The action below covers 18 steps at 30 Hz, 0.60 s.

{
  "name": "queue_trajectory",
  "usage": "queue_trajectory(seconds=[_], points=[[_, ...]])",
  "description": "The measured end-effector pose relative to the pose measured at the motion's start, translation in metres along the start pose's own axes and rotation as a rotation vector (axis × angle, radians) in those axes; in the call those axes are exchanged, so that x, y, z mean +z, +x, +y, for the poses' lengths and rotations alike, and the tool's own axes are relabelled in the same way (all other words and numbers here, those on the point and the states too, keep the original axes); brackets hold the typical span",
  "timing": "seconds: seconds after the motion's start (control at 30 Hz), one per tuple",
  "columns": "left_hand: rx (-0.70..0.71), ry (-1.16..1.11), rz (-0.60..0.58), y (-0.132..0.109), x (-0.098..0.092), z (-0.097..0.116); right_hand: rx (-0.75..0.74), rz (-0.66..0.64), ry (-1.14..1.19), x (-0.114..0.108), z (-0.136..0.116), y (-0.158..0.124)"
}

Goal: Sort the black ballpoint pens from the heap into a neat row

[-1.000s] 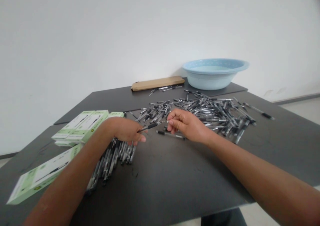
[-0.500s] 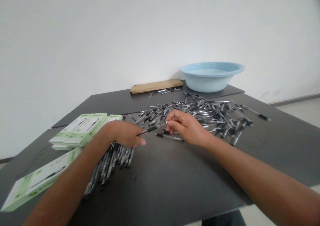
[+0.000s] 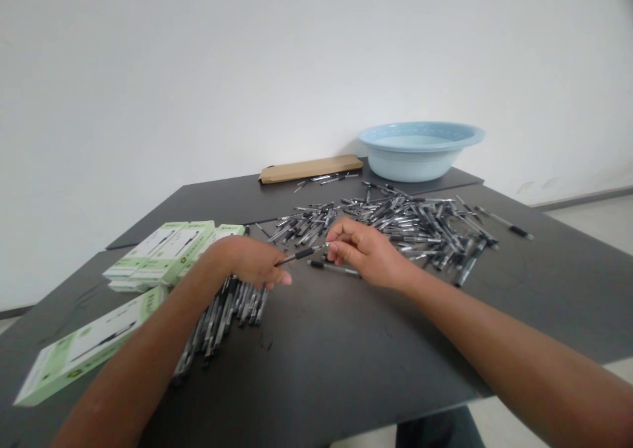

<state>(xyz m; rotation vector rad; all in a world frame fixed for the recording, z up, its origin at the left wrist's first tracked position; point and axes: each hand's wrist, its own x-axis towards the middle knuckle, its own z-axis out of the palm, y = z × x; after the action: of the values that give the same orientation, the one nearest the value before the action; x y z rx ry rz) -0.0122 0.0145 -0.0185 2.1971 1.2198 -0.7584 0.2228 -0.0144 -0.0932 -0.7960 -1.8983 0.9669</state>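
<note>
**Pen Tip Pinched Between Two Hands**

I have the held pen (image 3: 303, 254) up over the table (image 3: 316, 355), on the near left side of my landmark, the heap of loose pens (image 3: 425, 220). My left hand (image 3: 254, 261) grasps its barrel; my right hand (image 3: 363, 251) pinches its tip end between thumb and forefinger. Whether a small piece covers that tip is too small for me to tell.

I judge the step in hand to be fine work at the tip. As I read it, the next move calls for a firm left grip and a light, aligned right pinch.

A lone pen (image 3: 333, 268) lies just on the near side of the heap, beside my right fingers, and could get knocked. Well left of the heap are the gathered pens (image 3: 217, 316) and, beyond them, the stacked boxes (image 3: 163, 250), both partly hidden by my left arm. The blue basin (image 3: 415, 161) stands behind the heap; the cardboard piece (image 3: 311, 169) lies behind and left of it, out of the way.
</note>
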Motion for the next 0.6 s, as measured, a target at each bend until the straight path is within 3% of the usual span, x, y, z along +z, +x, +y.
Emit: queue_trajectory(seconds=[0.23, 0.43, 0.6], points=[[-0.017, 0.003, -0.048, -0.002, -0.002, 0.006, -0.024, -0.014, -0.072, 0.004, -0.005, -0.001], [-0.004, -0.003, -0.006, -0.014, -0.008, 0.015, -0.042, 0.044, -0.083, 0.008, -0.01, -0.002], [-0.022, 0.073, -0.028, -0.016, -0.006, 0.021, -0.071, 0.025, -0.271, 0.007, -0.016, -0.003]])
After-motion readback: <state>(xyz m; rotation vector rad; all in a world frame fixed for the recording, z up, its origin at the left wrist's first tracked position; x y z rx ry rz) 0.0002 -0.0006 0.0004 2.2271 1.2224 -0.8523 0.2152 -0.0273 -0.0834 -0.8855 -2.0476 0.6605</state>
